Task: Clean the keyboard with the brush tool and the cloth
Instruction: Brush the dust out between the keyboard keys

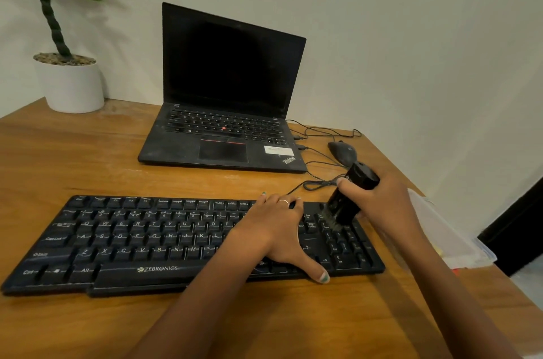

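A black keyboard (141, 244) lies across the wooden table (88, 159) in front of me. My left hand (276, 229) rests flat on its right-centre keys, fingers spread and thumb at the front edge. My right hand (382, 203) grips a black brush tool (351, 197), tilted, with its bristles down on the numeric keypad at the keyboard's right end. A pale cloth (449, 238) lies on the table to the right, partly hidden behind my right forearm.
An open black laptop (226, 112) stands behind the keyboard. A wired mouse (342, 151) and loose cables (320, 159) lie to its right, close to the brush. A white potted plant (69, 82) sits at the back left. The table's right edge runs near the cloth.
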The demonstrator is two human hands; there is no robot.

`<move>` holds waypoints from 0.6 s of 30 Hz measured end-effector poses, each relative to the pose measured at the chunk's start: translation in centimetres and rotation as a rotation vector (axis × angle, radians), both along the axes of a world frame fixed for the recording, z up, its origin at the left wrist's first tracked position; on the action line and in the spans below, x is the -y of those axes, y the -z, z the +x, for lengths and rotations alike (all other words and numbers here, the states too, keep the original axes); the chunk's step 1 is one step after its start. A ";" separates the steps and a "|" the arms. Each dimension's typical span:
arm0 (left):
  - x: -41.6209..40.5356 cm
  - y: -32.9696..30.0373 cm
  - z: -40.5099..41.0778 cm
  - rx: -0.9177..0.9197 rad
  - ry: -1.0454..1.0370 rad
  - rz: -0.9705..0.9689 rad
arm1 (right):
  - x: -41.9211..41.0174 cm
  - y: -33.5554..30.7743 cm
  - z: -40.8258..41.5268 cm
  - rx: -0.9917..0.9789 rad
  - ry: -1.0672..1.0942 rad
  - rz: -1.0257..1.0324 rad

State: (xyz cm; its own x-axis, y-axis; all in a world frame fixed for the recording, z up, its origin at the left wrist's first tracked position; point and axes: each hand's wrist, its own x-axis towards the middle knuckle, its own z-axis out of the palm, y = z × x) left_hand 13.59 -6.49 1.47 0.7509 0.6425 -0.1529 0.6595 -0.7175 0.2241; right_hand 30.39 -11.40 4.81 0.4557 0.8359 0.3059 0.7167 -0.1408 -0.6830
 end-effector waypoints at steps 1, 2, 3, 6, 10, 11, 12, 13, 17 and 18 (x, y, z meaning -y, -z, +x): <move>0.0 0.0 0.0 0.000 -0.001 0.001 | -0.1 0.0 0.0 0.084 0.034 0.026; 0.0 0.1 0.0 0.001 -0.002 0.000 | -0.1 -0.1 -0.1 0.128 0.043 0.043; 0.1 0.1 0.0 0.002 -0.003 0.000 | -0.2 -0.2 -0.1 0.125 0.024 0.033; 0.0 0.1 0.0 0.002 -0.001 -0.001 | -0.4 -0.3 -0.4 0.028 -0.041 -0.013; 0.0 0.1 -0.1 0.009 -0.001 -0.003 | -0.4 -0.2 -0.2 0.121 0.013 0.065; 0.0 0.1 -0.1 0.010 -0.002 -0.003 | -0.3 -0.4 -0.1 0.064 -0.026 0.034; 0.0 0.1 -0.1 0.012 -0.003 -0.004 | -0.3 -0.6 0.0 0.020 -0.064 -0.018; 0.0 0.1 -0.1 0.013 -0.003 -0.005 | -0.3 -0.8 0.2 0.017 -0.075 -0.056; 0.0 0.1 0.0 0.010 -0.003 -0.004 | -0.6 -0.7 -0.2 0.152 -0.019 -0.006; 0.0 0.1 0.0 0.010 -0.003 -0.004 | -0.6 -0.5 -0.4 0.148 -0.046 0.004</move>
State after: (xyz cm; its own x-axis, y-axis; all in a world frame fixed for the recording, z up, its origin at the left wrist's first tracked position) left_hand 13.57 -6.52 1.33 0.7508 0.6439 -0.1473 0.6590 -0.7150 0.2335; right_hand 29.98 -10.77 5.29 0.3671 0.8534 0.3701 0.8150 -0.1034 -0.5702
